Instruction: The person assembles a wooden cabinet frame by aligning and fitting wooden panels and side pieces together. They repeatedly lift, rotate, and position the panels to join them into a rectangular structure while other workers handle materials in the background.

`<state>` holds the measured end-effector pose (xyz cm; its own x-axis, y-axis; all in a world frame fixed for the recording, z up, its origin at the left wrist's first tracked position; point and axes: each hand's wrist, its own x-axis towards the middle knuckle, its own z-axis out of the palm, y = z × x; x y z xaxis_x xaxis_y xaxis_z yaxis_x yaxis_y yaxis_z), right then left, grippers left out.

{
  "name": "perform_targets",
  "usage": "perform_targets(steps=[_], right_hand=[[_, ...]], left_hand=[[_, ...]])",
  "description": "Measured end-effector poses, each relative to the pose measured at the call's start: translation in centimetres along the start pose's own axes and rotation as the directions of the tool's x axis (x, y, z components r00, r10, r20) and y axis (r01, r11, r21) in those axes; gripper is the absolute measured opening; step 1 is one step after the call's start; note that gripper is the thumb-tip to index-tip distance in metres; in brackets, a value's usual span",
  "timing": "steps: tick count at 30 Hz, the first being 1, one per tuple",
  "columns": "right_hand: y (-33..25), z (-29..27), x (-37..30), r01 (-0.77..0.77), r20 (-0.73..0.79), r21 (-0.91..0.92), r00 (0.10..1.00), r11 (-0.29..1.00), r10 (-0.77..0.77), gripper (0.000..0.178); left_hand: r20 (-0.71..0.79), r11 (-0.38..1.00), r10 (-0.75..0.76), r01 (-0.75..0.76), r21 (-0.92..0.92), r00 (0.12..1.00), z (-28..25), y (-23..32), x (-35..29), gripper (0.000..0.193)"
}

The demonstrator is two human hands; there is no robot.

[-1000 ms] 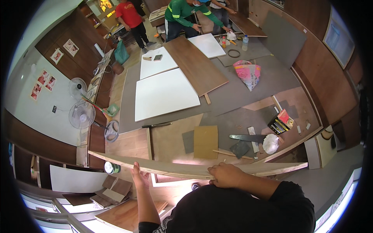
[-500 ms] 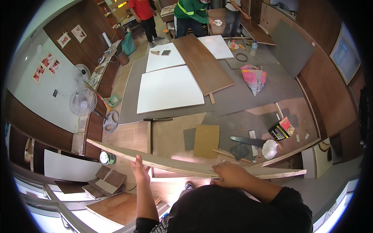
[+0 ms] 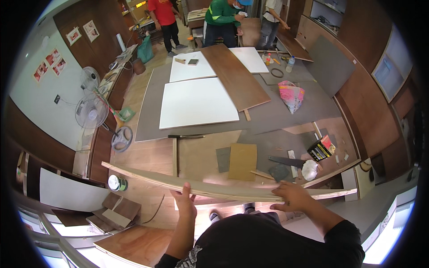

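A long plywood board [image 3: 234,193] stretches across in front of my body, its pale layered edge facing me. My left hand [image 3: 184,204] is closed on it left of the middle, fingertips and thumb showing along the edge. Further right, my right hand [image 3: 294,196] grips the same board, fingers over the top and thumb below the edge. Just beyond lies a work table [image 3: 201,156] with a tan sheet [image 3: 242,161], a dark hand saw [image 3: 286,161], a dark grey square piece [image 3: 279,172] and a crumpled white bag [image 3: 309,170].
White panels [image 3: 196,102] and a brown board [image 3: 237,78] lie further back on the table. A pink plastic bag [image 3: 291,96] and bottles [image 3: 290,64] sit right. Fans [image 3: 91,112] and a can [image 3: 117,182] stand left. Co-workers, one in green [image 3: 221,18], are at the far end.
Both my hands have shifted rightward along the board, and its right end sits slightly higher. At the far end, the person in green has straightened and raised a hand with something white.
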<state>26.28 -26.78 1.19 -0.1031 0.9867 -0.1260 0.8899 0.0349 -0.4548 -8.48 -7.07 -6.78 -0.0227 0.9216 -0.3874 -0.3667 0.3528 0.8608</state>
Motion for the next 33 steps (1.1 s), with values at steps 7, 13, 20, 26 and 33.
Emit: perform_targets(steps=[7, 13, 20, 26, 33], right_hand=[[-1.8, 1.6, -1.4, -0.166, 0.1, -0.104, 0.979, 0.981, 0.177, 0.05], [-1.8, 1.7, -3.0, -0.026, -0.158, 0.086, 0.987, 0.996, 0.039, 0.042], [13.5, 1.0, -16.3, -0.522, -0.926, 0.236, 0.134, 0.82, 0.353, 0.023], [13.3, 0.8, -21.2, -0.152, -0.462, 0.883, -0.44, 0.444, 0.77, 0.066], [10.3, 4.0, -16.2, 0.269, 0.209, 0.914, 0.331, -0.304, 0.92, 0.088]], left_hand=[[0.118, 0.958, -0.26, 0.272, -0.093, 0.958, -2.1, 2.8, -1.3, 0.084], [0.104, 0.931, -0.337, 0.348, -0.114, 0.936, -2.8, 3.8, -0.3, 0.059], [0.127, 0.92, -0.383, 0.39, -0.036, 0.915, -4.1, 3.0, 1.8, 0.056], [0.033, 0.924, -0.381, 0.381, 0.022, 0.924, -3.2, 4.4, 2.1, 0.053], [0.056, 0.905, -0.426, 0.424, 0.047, 0.903, -2.9, 3.4, 4.5, 0.052]])
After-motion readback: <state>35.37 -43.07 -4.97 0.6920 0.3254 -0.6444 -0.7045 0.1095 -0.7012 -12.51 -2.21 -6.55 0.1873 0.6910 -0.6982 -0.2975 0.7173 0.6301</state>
